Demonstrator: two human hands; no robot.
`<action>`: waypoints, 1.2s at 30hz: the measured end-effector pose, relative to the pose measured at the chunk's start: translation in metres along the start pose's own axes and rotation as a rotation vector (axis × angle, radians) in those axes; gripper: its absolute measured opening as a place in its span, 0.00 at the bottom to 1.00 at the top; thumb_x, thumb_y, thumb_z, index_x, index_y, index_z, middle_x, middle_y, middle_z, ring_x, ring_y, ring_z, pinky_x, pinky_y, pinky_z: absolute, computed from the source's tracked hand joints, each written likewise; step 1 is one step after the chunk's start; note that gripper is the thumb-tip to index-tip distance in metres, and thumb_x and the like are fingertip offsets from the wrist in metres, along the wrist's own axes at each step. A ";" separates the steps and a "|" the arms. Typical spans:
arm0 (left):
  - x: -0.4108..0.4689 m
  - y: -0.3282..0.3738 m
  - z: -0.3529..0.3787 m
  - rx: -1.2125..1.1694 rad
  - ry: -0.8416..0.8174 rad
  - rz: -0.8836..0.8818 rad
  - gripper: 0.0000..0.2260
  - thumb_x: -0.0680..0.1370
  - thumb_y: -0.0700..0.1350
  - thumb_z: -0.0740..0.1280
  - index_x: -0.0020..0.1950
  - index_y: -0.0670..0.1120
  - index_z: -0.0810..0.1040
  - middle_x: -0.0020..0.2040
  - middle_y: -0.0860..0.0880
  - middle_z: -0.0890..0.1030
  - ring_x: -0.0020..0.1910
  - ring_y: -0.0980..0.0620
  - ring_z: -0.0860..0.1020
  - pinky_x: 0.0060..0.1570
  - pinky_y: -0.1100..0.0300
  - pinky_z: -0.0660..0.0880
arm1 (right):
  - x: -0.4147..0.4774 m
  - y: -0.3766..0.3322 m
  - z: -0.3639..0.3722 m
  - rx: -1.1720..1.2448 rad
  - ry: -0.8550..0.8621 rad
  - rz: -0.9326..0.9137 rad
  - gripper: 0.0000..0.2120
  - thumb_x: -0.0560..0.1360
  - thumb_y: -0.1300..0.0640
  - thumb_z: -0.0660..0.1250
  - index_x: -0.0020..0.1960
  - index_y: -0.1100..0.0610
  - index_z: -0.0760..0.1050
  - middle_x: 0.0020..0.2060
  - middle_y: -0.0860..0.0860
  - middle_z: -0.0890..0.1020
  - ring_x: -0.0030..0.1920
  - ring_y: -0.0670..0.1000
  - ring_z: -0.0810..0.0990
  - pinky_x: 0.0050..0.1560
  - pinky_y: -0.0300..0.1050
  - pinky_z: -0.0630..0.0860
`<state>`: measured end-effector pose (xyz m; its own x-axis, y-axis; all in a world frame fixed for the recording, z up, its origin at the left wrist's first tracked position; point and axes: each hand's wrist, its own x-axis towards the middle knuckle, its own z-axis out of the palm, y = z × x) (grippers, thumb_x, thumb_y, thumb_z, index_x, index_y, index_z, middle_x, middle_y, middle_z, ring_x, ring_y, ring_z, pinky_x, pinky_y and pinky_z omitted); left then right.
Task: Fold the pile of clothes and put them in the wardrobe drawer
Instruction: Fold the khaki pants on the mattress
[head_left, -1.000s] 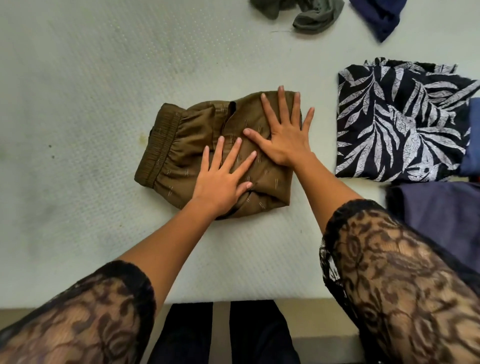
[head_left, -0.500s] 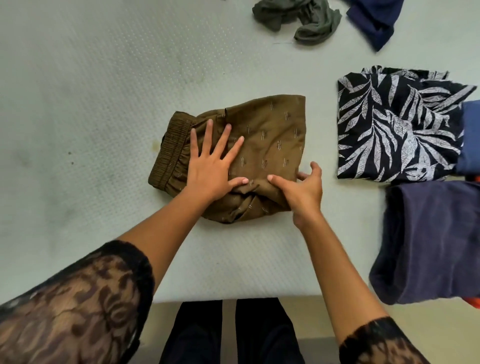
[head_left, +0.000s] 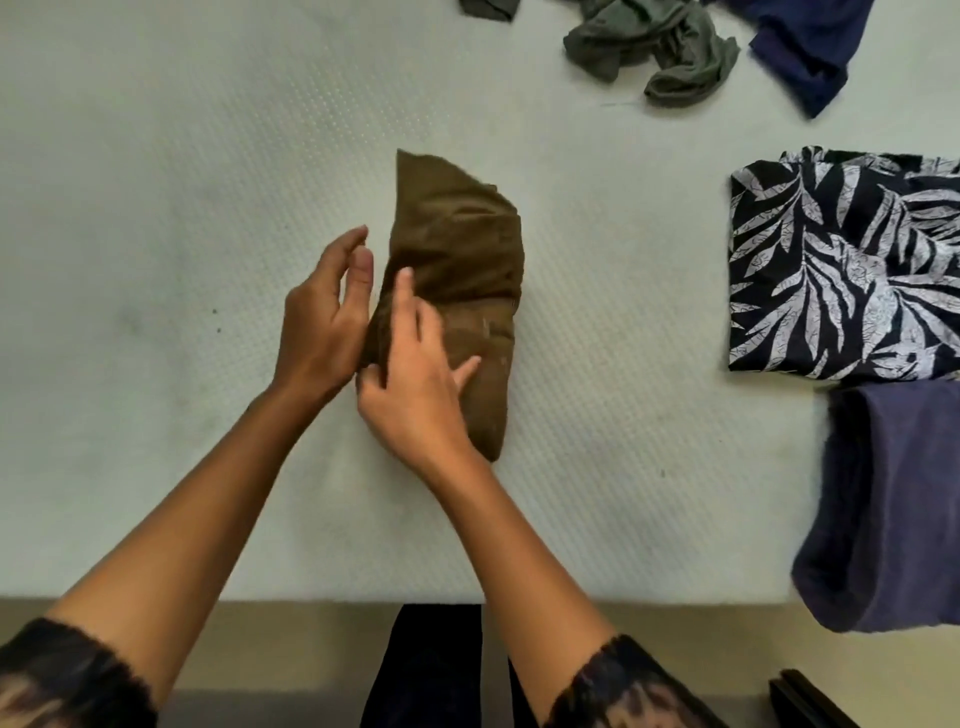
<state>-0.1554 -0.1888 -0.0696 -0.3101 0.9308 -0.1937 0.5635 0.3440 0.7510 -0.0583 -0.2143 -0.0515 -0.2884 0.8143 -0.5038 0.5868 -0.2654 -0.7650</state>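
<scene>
Brown garment (head_left: 457, 291): motion-blurred, its left edge hidden behind the left hand (head_left: 327, 322) and right hand (head_left: 415, 384), so whether either grips the cloth cannot be told. Cut by the frame: leaf-print garment (head_left: 841, 270) and purple garment (head_left: 893, 499) at the right edge, grey-green garment (head_left: 660, 52) and navy garment (head_left: 810, 57) at the top. Dark object (head_left: 810, 701), bottom right corner: mostly out of frame, unidentifiable; sleeves (head_left: 62, 675) blurred along the bottom edge.
</scene>
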 end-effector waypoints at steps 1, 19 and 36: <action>0.000 0.000 -0.003 0.006 -0.037 0.002 0.19 0.82 0.51 0.55 0.71 0.47 0.66 0.69 0.47 0.71 0.66 0.58 0.68 0.60 0.70 0.64 | 0.006 0.003 0.005 0.021 -0.073 -0.046 0.36 0.75 0.63 0.62 0.77 0.52 0.47 0.71 0.52 0.61 0.71 0.52 0.60 0.70 0.70 0.40; -0.048 -0.022 0.058 0.240 0.102 -0.259 0.17 0.79 0.56 0.58 0.49 0.42 0.72 0.46 0.45 0.77 0.48 0.45 0.75 0.43 0.53 0.70 | 0.119 0.054 -0.092 0.201 0.214 -0.067 0.09 0.76 0.52 0.67 0.49 0.58 0.77 0.43 0.50 0.79 0.46 0.45 0.76 0.49 0.39 0.74; 0.010 -0.027 0.034 0.584 0.164 0.219 0.17 0.80 0.45 0.60 0.67 0.40 0.69 0.65 0.40 0.72 0.64 0.40 0.70 0.60 0.47 0.66 | 0.113 0.077 -0.067 -0.719 0.743 -0.237 0.26 0.79 0.43 0.50 0.67 0.59 0.69 0.64 0.60 0.72 0.67 0.60 0.68 0.70 0.59 0.50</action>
<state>-0.1476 -0.1841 -0.1133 -0.2279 0.9719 0.0587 0.9366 0.2023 0.2861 0.0057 -0.1082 -0.1406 -0.0622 0.9808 0.1849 0.9559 0.1118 -0.2717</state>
